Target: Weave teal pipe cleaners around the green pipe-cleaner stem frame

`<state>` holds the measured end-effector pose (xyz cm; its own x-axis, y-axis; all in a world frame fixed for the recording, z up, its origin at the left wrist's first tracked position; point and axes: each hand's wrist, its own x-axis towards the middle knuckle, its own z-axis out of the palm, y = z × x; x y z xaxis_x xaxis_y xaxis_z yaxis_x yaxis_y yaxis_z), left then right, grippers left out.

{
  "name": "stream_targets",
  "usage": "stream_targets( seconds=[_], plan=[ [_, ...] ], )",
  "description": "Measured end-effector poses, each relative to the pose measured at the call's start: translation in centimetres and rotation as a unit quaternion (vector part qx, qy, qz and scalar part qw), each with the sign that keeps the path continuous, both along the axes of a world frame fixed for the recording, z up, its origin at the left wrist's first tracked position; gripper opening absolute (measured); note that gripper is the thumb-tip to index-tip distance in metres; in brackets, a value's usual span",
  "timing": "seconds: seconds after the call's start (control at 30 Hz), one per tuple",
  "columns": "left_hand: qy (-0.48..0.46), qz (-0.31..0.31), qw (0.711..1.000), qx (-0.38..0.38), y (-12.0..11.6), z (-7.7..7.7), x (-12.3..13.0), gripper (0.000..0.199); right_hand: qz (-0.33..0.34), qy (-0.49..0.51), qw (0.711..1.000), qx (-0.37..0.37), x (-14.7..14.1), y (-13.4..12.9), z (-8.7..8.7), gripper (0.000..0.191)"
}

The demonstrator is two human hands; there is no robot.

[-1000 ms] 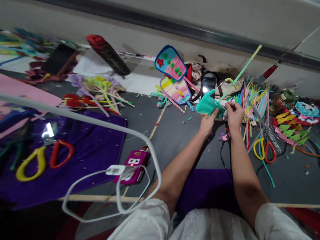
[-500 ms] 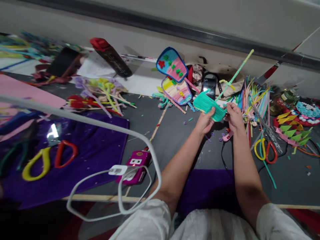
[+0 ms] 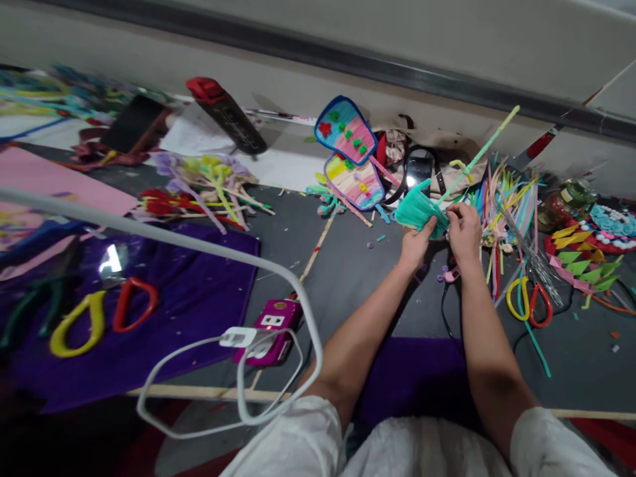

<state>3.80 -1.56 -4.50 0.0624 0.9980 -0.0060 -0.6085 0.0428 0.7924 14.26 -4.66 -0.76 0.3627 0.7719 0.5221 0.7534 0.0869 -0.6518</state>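
Observation:
A teal panel of pipe cleaners laid side by side [image 3: 416, 207] is held up above the table by my left hand [image 3: 418, 246], its thumb on the front face and its fingers behind. My right hand [image 3: 465, 233] is closed in a pinch at the panel's right edge; what sits between the fingertips is too small to make out. A long green-yellow pipe cleaner [image 3: 489, 144] slants up and right from behind the panel. Just below my right hand, a pink tool with a black cord [image 3: 451, 274] lies on the table, partly hidden.
Two striped pipe-cleaner fans [image 3: 346, 130] lie against a beige bag [image 3: 460, 175]. To the right are a pipe-cleaner bundle [image 3: 507, 199] and scissors [image 3: 529, 301]. A white cable [image 3: 209, 245] arches across the left, near a magenta power socket [image 3: 271, 331] and purple cloth [image 3: 199, 298].
Both hands have shifted slightly right with the teal panel, which has turned and tilted. The right fingertips have come closer to the left thumb.

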Motion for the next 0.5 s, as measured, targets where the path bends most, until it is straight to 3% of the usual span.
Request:
stream_targets(
  seconds=[0.17,0.5],
  plan=[
    [-0.045,-0.021,0.998,-0.031,-0.3,0.3,0.3,0.039,-0.011,0.015,1.000,0.005,0.1,0.3,-0.4,0.013],
    [-0.149,-0.086,0.981,-0.093,-0.9,1.6,0.4,0.039,-0.075,0.115,0.984,0.110,-1.7,0.0,0.1,0.017]
  ],
)
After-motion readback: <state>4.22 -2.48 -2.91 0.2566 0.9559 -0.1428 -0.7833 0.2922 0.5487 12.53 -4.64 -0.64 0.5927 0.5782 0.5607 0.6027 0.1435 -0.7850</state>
